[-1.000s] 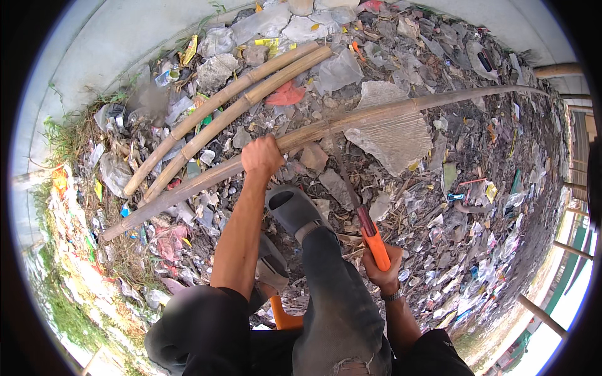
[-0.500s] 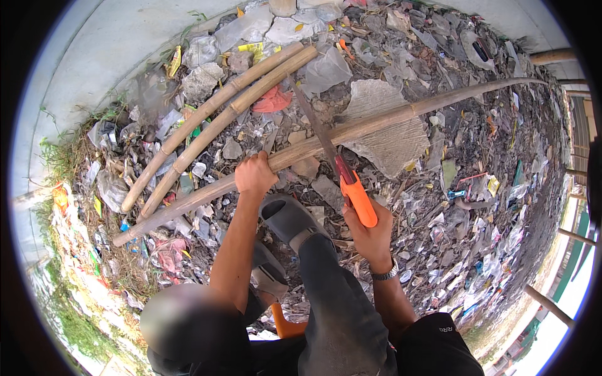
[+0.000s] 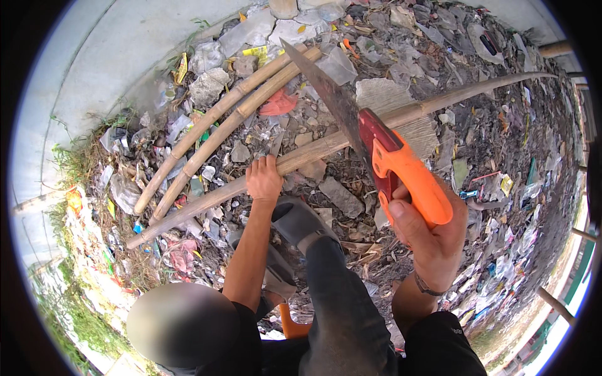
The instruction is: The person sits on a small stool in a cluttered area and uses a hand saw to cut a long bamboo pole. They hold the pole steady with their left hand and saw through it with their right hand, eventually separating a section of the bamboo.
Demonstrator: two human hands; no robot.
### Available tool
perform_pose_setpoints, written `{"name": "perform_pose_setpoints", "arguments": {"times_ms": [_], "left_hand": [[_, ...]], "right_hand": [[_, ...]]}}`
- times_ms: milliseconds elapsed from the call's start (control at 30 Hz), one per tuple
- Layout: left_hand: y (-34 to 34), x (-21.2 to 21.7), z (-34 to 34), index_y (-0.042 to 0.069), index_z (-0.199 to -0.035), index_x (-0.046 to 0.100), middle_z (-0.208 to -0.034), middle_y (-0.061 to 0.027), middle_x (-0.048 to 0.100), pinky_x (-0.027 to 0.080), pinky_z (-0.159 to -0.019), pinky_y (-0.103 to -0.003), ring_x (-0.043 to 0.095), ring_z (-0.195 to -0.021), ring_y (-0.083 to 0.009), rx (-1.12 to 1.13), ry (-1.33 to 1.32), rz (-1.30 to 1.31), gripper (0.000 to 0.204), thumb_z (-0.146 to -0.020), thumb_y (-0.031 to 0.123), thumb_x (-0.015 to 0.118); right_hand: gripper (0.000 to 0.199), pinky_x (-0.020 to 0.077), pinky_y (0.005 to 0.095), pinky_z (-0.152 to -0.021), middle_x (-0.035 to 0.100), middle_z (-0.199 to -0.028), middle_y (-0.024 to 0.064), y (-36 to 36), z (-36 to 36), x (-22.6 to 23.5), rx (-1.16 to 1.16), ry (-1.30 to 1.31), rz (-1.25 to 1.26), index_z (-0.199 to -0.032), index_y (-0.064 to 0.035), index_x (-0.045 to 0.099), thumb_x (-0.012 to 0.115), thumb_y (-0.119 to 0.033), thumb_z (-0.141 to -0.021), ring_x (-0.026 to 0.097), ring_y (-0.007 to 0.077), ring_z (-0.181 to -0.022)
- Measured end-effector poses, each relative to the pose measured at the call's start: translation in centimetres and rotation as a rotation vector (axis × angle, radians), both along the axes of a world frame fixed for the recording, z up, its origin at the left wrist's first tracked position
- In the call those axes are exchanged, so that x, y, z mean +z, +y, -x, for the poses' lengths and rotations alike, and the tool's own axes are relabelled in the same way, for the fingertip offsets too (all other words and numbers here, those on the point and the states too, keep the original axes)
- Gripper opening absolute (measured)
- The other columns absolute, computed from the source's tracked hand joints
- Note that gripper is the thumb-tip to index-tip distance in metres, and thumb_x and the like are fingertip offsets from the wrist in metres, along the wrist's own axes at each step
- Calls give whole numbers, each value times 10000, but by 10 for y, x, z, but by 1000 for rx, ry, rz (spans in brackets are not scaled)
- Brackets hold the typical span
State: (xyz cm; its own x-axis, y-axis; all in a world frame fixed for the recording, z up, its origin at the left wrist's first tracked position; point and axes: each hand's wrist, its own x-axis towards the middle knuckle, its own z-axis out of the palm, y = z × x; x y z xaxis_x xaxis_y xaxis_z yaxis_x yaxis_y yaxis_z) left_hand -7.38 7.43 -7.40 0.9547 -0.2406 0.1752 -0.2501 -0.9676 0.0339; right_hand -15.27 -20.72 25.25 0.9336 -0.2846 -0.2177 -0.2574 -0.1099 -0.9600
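Orange plastic handle of a hand saw (image 3: 401, 172) fills centre right; the right hand (image 3: 433, 235) is wrapped tight around it, thumb along the lower side. The rusty grey blade runs up-left from the handle to a tip near top centre, raised above the ground, crossing in front of the long bamboo pole (image 3: 326, 147).

That pole lies diagonally from lower left to upper right, tapering to a thin tip at far upper right. The left hand (image 3: 263, 178) is closed over it at frame centre, fingers curled on top. The saw blade crosses the pole just right of this hand; can't tell if the teeth touch it. A grey shoe (image 3: 298, 219) sits just below the left hand, close under the pole; can't tell if it touches.

Two more bamboo poles (image 3: 219, 128) lie side by side in the upper left, roughly parallel to the held one, well apart from both hands.

Litter covers the ground: a yellow wrapper (image 3: 254, 51) near top centre, another yellow wrapper (image 3: 182, 67) upper left, a red plastic scrap (image 3: 279, 103) beside the paired poles, a flat grey slab (image 3: 401, 109) behind the saw handle, pale crumpled bags (image 3: 210, 84) along the concrete wall (image 3: 106, 62) at upper left. Print on wrappers too small to make out. Green weeds at left edge.
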Motion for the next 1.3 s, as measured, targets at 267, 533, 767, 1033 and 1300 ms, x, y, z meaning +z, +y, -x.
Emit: {"name": "perform_pose_setpoints", "arguments": {"times_ms": [267, 533, 767, 1033, 1300], "left_hand": [[-12, 56, -63, 130, -1173, 761, -1059, -203, 775, 600, -897, -503, 746, -989, -403, 59, 654, 4, 482, -701, 225, 735], [-6, 58, -69, 112, -1090, 786, -980, -231, 769, 599, -910, -498, 745, -974, -411, 7, 656, -4, 410, -699, 202, 700], [-11, 62, -62, 111, -1062, 788, -968, -222, 772, 604, -894, -488, 750, -956, -407, 38, 623, 12, 385, -698, 200, 696], [-9, 61, -71, 118, -1118, 790, -996, -235, 767, 595, -914, -495, 742, -975, -411, 47, 674, 25, 440, -697, 188, 683], [-3, 61, -75, 129, -1151, 792, -1018, -231, 769, 594, -934, -482, 746, -990, -397, 34, 710, 15, 478, -688, 198, 692]], "right_hand": [[95, 363, 264, -454, 514, -652, 53, -26, 28, -36, -119, -386, 102, -958, 66, 619, 638, -26, -949, 448, 101, -492], [187, 491, 275, -593, 697, -743, 66, 4, 92, -107, -34, 98, 190, -1075, 25, 758, 728, -66, -915, 610, 93, -624], [123, 466, 281, -541, 649, -658, 55, 12, 116, -119, -13, 144, 214, -912, 32, 717, 734, -89, -918, 593, 88, -571], [115, 468, 314, -511, 596, -591, 81, 9, 185, -86, 101, 227, 327, -843, 8, 703, 743, -94, -876, 606, 166, -502], [95, 494, 377, -547, 620, -611, 132, 24, 175, -80, 13, 356, 324, -888, 0, 718, 732, -87, -856, 624, 320, -513]]}}
